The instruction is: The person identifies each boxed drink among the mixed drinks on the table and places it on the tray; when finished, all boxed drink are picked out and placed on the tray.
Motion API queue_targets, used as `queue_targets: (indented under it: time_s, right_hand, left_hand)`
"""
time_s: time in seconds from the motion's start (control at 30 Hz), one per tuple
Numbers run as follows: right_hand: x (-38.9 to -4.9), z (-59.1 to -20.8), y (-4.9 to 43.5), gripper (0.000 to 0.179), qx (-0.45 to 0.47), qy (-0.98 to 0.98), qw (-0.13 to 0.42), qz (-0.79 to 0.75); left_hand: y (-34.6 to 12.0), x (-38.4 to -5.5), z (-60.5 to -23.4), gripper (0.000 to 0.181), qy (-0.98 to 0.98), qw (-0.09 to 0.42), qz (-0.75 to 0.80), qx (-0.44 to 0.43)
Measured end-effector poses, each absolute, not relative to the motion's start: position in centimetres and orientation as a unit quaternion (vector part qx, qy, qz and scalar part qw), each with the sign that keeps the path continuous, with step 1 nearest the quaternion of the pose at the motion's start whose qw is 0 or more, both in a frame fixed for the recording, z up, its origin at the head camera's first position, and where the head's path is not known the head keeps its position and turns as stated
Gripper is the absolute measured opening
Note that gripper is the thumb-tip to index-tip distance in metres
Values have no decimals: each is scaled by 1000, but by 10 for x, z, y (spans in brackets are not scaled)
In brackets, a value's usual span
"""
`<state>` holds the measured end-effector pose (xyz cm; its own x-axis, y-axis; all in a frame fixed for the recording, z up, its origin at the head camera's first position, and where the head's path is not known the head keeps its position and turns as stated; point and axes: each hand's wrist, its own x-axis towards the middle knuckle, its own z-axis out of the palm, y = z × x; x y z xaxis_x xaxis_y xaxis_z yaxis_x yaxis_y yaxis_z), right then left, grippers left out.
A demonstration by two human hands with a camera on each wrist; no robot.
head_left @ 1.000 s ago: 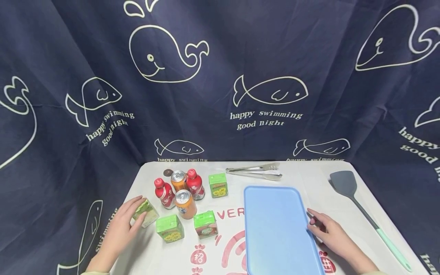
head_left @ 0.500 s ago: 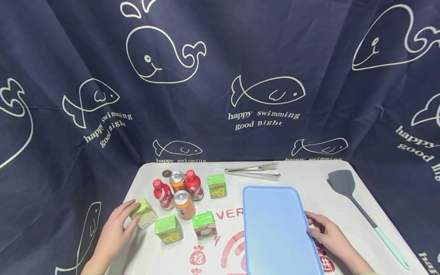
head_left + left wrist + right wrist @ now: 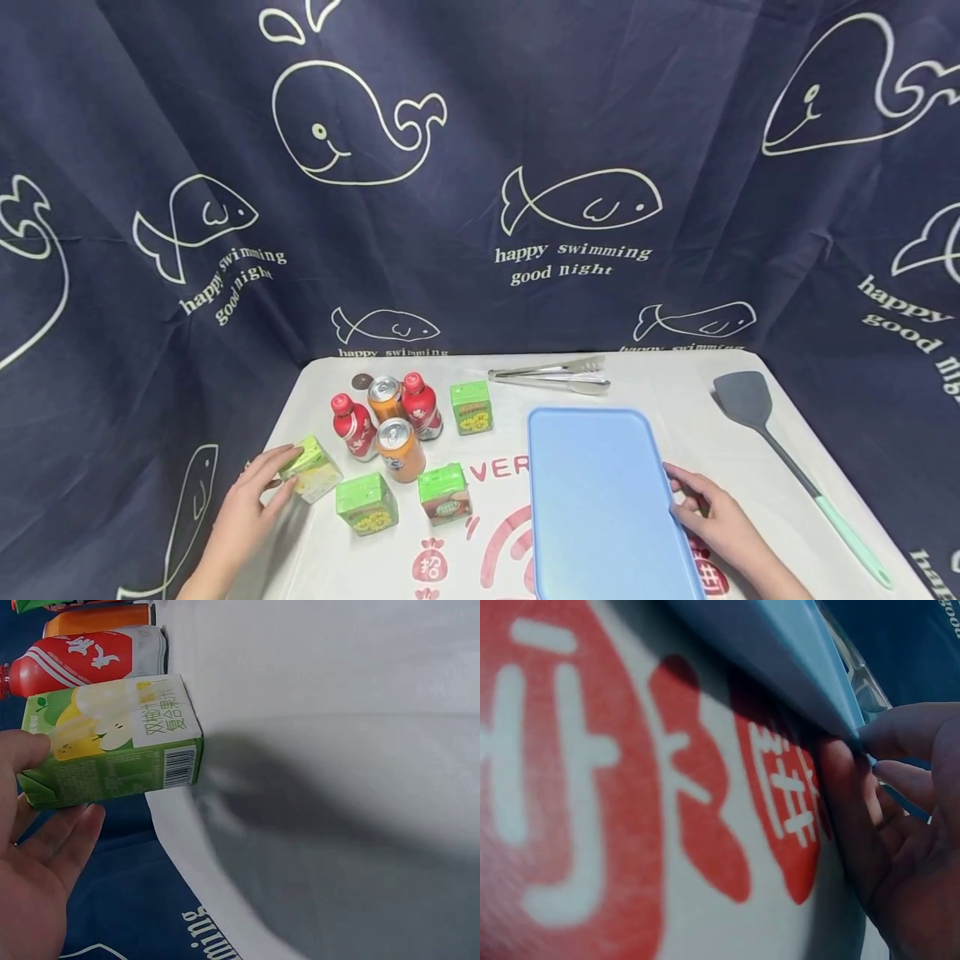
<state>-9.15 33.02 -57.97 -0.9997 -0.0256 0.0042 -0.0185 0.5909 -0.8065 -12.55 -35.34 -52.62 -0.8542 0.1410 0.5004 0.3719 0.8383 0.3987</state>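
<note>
At the left end of the table, my left hand [image 3: 251,504] holds a green-and-white juice carton [image 3: 315,473] between thumb and fingers. The left wrist view shows the thumb over the fruit-printed face of this carton [image 3: 120,720], with the fingertips along its lower edge. My right hand [image 3: 712,517] pinches the right edge of a light blue rectangular tray [image 3: 600,500]. In the right wrist view, thumb and fingers [image 3: 904,739] meet on either side of the tray's rim [image 3: 810,675], which stands above the printed tablecloth.
Right of the held carton stand two red bottles [image 3: 354,429], two orange cans [image 3: 401,454] and three other green cartons [image 3: 367,504]. Metal tongs [image 3: 551,375] lie behind the tray. A spatula [image 3: 795,467] lies at far right. A dark curtain [image 3: 480,125] hangs behind.
My left hand has drawn back slightly left and towards me, uncovering more of the carton. The right hand stays at the tray's edge. The whole view has shifted slightly.
</note>
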Motion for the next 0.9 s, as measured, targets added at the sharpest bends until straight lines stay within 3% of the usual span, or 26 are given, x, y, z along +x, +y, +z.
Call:
queue_targets:
  time_s: [0.67,0.9]
  right_hand:
    - [-90,-585,331,59,-28,882,-5,-470]
    - [-91,-583,330,59,-22,881,1,-473]
  left_hand:
    - [-350,-121,-532,49,-924,197,-313,-92]
    - [-347,-120,-527,49,-908,186,-373,-38]
